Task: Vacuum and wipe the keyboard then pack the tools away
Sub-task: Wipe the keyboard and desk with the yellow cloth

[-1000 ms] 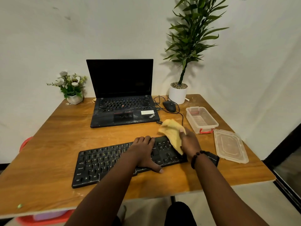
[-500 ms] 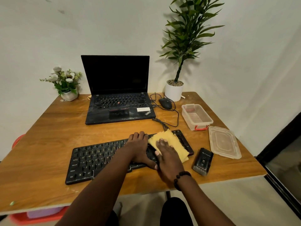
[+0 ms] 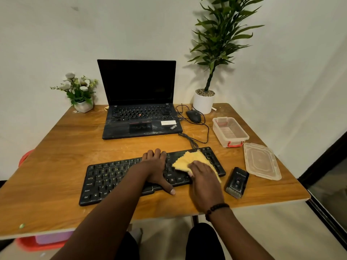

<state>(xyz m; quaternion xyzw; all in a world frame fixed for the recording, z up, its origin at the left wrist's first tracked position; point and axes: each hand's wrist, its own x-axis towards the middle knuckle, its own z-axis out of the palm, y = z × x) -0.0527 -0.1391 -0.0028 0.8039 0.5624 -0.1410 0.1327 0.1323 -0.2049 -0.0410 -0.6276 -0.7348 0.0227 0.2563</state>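
Observation:
A black keyboard [image 3: 112,177] lies across the front of the wooden table [image 3: 56,147]. My left hand [image 3: 155,169] rests flat on its middle, fingers straight and thumb over the near edge. My right hand [image 3: 204,182] presses a yellow cloth [image 3: 189,159] onto the keyboard's right end; the fingers lie on top of the cloth. A small black handheld vacuum [image 3: 237,182] lies on the table just right of the keyboard. Further right are a clear plastic box [image 3: 230,134] with red clips and its loose lid [image 3: 261,161].
An open black laptop [image 3: 139,109] stands behind the keyboard, with a black mouse [image 3: 193,116] and its cable to its right. A tall plant in a white pot [image 3: 203,102] and a small flower pot [image 3: 80,92] stand at the back. The table's right edge is near the lid.
My right hand brought the cloth down from a raised hold and spread it on the keyboard's right end. The vacuum, earlier hidden by my wrist, came into sight. My left hand stayed put.

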